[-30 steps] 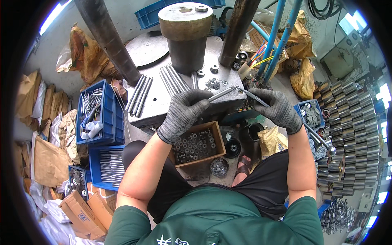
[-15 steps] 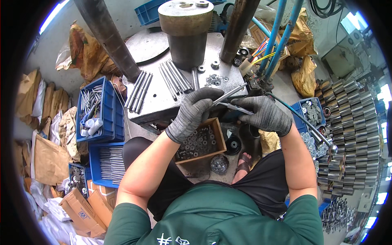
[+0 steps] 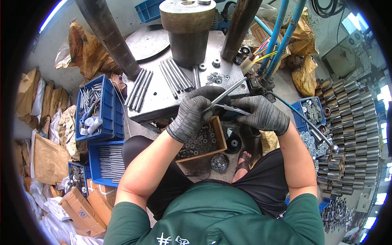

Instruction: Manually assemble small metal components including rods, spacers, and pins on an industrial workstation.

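My left hand [image 3: 194, 108], in a grey knit glove, is closed round a steel shaft [image 3: 229, 90] that slants up to the right over the press table's front edge. In my right hand [image 3: 263, 114], gloved alike, is a slim metal tool [image 3: 232, 109] that looks like pliers. Its tip reaches to the shaft beside my left fingers; whether it touches cannot be told. Beyond the hands, several steel shafts [image 3: 139, 90] lie in rows on the press table [image 3: 157, 108]. Small rings [image 3: 218, 77] and a bearing [image 3: 216, 63] lie to their right.
Below my hands stands a wooden box [image 3: 220, 136] of small round metal parts. At left are a blue crate [image 3: 112, 110] of parts and a blue tray [image 3: 94, 163] of shafts. A thick press ram [image 3: 188, 41] stands behind; stacked steel cylinders [image 3: 347, 134] fill the right.
The shaft in my left hand has tilted steeper. My right hand has shifted slightly left with the tool, and its tip is closer to my left fingers.
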### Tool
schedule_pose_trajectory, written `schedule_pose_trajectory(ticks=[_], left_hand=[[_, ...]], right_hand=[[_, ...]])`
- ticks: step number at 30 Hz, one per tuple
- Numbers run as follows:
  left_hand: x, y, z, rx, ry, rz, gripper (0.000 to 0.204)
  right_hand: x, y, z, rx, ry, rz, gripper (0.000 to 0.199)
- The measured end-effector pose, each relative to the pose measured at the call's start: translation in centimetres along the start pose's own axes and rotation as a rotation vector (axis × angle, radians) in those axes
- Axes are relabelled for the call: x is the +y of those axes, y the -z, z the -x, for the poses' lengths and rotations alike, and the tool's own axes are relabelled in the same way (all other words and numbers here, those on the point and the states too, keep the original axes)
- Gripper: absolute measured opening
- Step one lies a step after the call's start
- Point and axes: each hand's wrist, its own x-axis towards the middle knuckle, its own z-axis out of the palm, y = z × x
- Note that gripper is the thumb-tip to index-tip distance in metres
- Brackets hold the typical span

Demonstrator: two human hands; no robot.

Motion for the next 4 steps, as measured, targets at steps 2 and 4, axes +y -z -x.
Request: schedule_pose_trajectory(ticks=[2,4], left_hand=[[0.11,0.13,0.01,0.014,0.056,0.082,0.054],[0.18,0.18,0.06,-0.025,0.048,0.205,0.058]], right_hand=[[-0.27,-0.37,-0.27,0.009,-0.018,-0.022,0.048],[-0.05,-0.63,-0.39,0.017,-0.055,0.025,0.050]])
